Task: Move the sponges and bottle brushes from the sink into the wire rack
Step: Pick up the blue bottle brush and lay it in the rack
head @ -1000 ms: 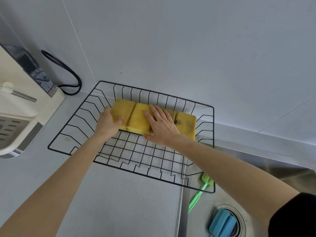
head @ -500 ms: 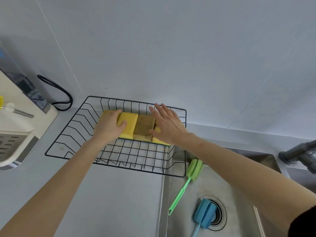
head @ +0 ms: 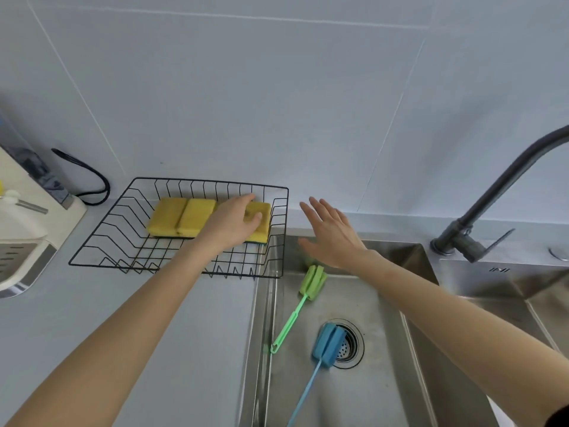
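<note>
Several yellow sponges (head: pixel 184 215) lie side by side at the back of the black wire rack (head: pixel 101 238) on the counter. My left hand (head: pixel 235 221) rests flat on the right-hand sponges, fingers spread, gripping nothing. My right hand (head: pixel 331 234) hovers open above the sink's back left corner, just right of the rack. In the steel sink (head: pixel 363 389) a green bottle brush (head: pixel 303 298) lies near the left wall and a blue bottle brush (head: pixel 326 346) lies with its head over the drain.
A dark faucet (head: pixel 492 198) rises at the right of the sink. A white appliance (head: pixel 18 229) with a black cord (head: pixel 89 177) stands at the left on the grey counter (head: pixel 172 334). A tiled wall stands right behind the rack.
My right hand has lifted off the sponges and moved right, out of the rack, over the sink. My left hand has slid right along the sponge row. The view has swung right.
</note>
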{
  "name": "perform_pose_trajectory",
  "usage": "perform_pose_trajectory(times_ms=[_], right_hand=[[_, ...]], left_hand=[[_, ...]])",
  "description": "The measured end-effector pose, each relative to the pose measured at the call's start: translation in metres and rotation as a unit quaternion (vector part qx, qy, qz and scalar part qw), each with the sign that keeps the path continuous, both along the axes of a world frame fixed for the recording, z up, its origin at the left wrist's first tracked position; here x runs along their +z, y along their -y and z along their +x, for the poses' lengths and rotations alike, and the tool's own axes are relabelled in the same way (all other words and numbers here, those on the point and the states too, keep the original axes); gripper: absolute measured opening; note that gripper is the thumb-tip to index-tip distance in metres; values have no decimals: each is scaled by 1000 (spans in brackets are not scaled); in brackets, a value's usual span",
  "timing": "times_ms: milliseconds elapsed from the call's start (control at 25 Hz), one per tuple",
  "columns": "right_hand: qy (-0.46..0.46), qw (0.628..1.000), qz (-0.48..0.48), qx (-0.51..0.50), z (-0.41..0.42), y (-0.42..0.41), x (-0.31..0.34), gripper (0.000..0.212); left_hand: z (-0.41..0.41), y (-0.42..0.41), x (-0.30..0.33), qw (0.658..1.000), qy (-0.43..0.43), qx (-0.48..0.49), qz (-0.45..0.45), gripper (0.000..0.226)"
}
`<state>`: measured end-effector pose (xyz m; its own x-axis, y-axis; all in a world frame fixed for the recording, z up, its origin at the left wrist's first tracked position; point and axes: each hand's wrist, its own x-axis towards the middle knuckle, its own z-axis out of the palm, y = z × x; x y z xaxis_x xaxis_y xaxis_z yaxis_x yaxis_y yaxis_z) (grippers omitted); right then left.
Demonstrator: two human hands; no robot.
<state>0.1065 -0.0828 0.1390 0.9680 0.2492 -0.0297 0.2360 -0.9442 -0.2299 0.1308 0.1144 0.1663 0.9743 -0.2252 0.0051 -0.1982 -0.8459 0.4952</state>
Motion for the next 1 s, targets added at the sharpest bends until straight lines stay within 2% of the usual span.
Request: perform_pose_trajectory(times_ms=[440,720,1000], right_hand=[[-46,997,6,-64,-76,69,-22,69],[-106,992,0,-70,-91,87,-72,71],[-191,980,-6,-51,-95,80,-136,73]], left_hand=[[-53,89,-21,993,-42,-109,17,51],[-76,119,-84,978,-155,-136,41,54],[-95,114,-164,954,-279,-99,51,55]])
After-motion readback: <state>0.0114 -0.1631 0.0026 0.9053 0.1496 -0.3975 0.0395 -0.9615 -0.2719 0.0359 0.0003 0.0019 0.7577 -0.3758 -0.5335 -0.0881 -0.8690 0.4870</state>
